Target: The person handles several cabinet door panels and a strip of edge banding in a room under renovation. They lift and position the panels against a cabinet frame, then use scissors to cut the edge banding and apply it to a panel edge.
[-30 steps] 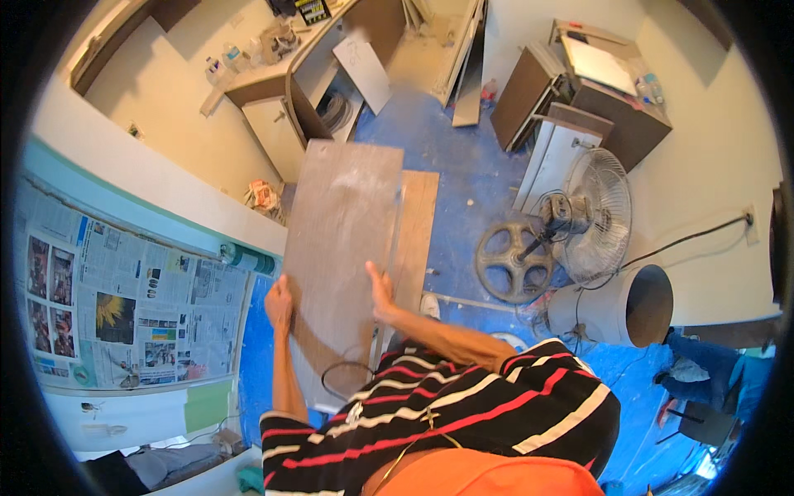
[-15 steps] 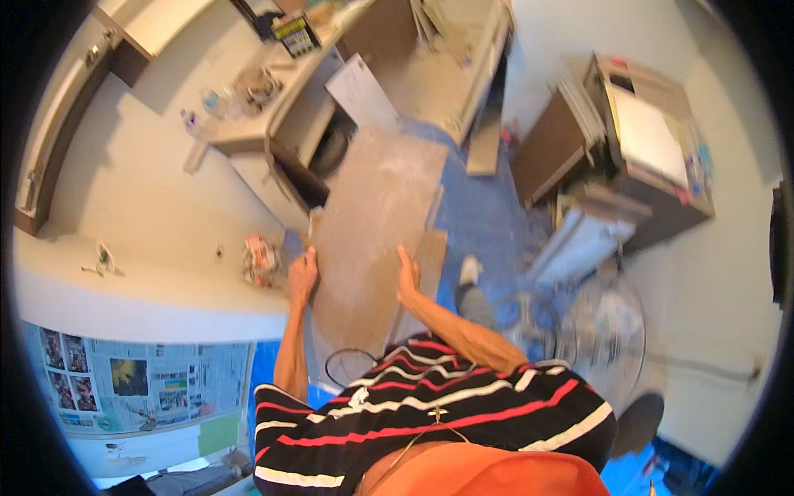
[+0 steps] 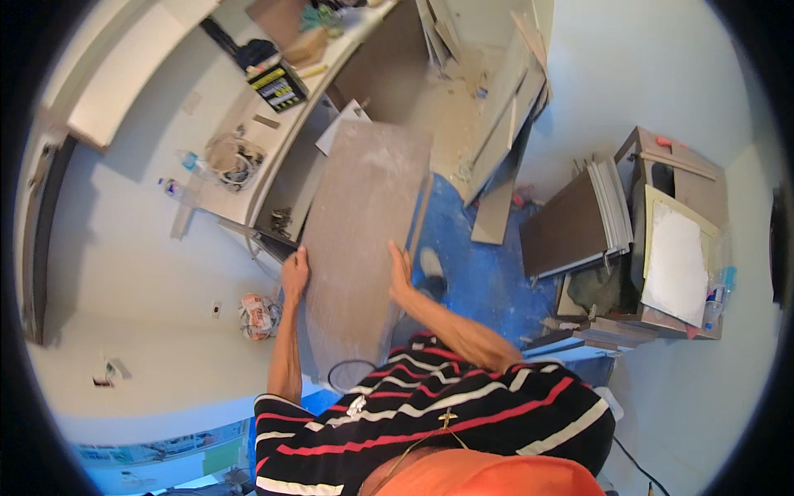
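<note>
A long, dusty brown board [image 3: 360, 207] stretches away from my body, its far end beside the open base cabinet. My left hand [image 3: 295, 273] grips the board's left edge with curled fingers. Across from it, my right hand [image 3: 400, 269] holds the right edge, thumb side up; its fingertips are partly hidden. Another panel edge [image 3: 421, 219] shows along the board's right side, though I cannot tell whether it is held too. A dark loop [image 3: 351, 364] lies near the board's close end, by my shirt.
To the left runs a counter [image 3: 227, 202] with bottles, a bundled bag and a black-and-yellow box [image 3: 277, 85]. Loose panels [image 3: 500, 157] lean ahead. Stacked boards [image 3: 575, 219] and a brown cabinet [image 3: 695, 174] stand right of the blue floor covering [image 3: 471, 273]. An orange-white bag [image 3: 259, 317] sits left.
My view has turned and shifted forward, so the right-hand cabinet appears lower and the fan is out of sight. Both hands keep their hold on the board, which has swung slightly left in view.
</note>
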Demonstrator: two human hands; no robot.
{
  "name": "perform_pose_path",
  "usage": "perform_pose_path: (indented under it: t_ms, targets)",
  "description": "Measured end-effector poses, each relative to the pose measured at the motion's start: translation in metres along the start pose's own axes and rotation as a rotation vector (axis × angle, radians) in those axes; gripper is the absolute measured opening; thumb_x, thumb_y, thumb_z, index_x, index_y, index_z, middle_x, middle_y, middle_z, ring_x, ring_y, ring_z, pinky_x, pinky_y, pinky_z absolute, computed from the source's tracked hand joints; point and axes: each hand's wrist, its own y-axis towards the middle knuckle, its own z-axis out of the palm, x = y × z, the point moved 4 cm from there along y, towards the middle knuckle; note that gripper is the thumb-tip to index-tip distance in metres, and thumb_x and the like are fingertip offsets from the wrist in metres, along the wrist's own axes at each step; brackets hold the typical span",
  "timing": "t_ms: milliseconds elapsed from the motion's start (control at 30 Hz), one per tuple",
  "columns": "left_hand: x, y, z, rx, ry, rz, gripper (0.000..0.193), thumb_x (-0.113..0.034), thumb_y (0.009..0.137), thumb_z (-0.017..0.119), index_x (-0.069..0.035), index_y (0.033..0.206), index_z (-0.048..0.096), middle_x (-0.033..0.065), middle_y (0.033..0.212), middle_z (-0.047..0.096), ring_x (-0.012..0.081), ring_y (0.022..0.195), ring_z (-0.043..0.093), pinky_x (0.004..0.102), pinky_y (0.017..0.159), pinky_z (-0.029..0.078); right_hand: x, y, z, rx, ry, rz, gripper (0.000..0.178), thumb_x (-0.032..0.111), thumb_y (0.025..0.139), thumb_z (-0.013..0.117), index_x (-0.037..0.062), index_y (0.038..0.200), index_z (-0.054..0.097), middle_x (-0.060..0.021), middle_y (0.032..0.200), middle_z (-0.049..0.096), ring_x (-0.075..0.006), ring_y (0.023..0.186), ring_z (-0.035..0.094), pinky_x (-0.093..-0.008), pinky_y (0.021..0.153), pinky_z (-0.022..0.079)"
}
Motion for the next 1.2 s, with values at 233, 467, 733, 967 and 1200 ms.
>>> perform_pose_path:
  t_ms: [233, 467, 733, 967, 1200]
  targets:
    - [-0.011, 0.207, 0.111, 0.072, 0.131, -0.068, 0.064, -0.051, 0.099, 0.043, 0.008, 0.088, 0.064, 0.0300, 0.085, 0.064, 0.0408, 0.081, 0.063, 0.0475, 0.076, 0.046, 0.062, 0.208, 0.080, 0.041, -0.059, -0.008, 0.072, 0.054, 0.088, 0.064, 0.0059, 0.140, 0.048, -0.0111, 0.140, 0.050, -0.0254, 0.131, 0.043, -0.0409, 0.111, 0.032]
    - [-0.044, 0.402, 0.207, 0.297, 0.077, -0.124, 0.067, -0.055, 0.098, 0.040, 0.006, 0.103, 0.069, 0.0316, 0.103, 0.066, 0.0470, 0.101, 0.063, 0.0510, 0.087, 0.047, 0.136, 0.374, 0.141, -0.103, -0.090, 0.092, 0.068, 0.053, 0.087, 0.065, 0.0074, 0.136, 0.050, -0.0116, 0.133, 0.056, -0.0277, 0.125, 0.050, -0.0452, 0.105, 0.040]
    - [-0.089, 0.517, 0.269, 0.376, 0.104, -0.193, 0.069, -0.058, 0.097, 0.038, 0.003, 0.103, 0.069, 0.0324, 0.103, 0.066, 0.0471, 0.104, 0.062, 0.0511, 0.089, 0.048, 0.196, 0.476, 0.167, -0.155, 0.014, 0.261, 0.069, 0.054, 0.088, 0.064, 0.0090, 0.138, 0.048, -0.0115, 0.136, 0.054, -0.0312, 0.125, 0.051, -0.0540, 0.106, 0.039]
    - [-0.128, 0.613, 0.338, 0.368, 0.150, -0.179, 0.069, -0.058, 0.098, 0.037, 0.004, 0.097, 0.068, 0.0328, 0.101, 0.066, 0.0478, 0.100, 0.063, 0.0534, 0.087, 0.048, 0.242, 0.577, 0.183, -0.094, 0.110, 0.310, 0.067, 0.052, 0.092, 0.060, 0.0100, 0.142, 0.045, -0.0114, 0.139, 0.053, -0.0330, 0.126, 0.051, -0.0549, 0.107, 0.038]
    - [-0.165, 0.688, 0.417, 0.479, 0.197, -0.337, 0.068, -0.055, 0.101, 0.032, 0.003, 0.101, 0.068, 0.0321, 0.101, 0.066, 0.0490, 0.098, 0.063, 0.0556, 0.086, 0.048, 0.310, 0.680, 0.185, -0.232, 0.040, 0.491, 0.056, 0.045, 0.096, 0.054, 0.0087, 0.139, 0.048, -0.0100, 0.136, 0.055, -0.0284, 0.125, 0.053, -0.0459, 0.105, 0.043]
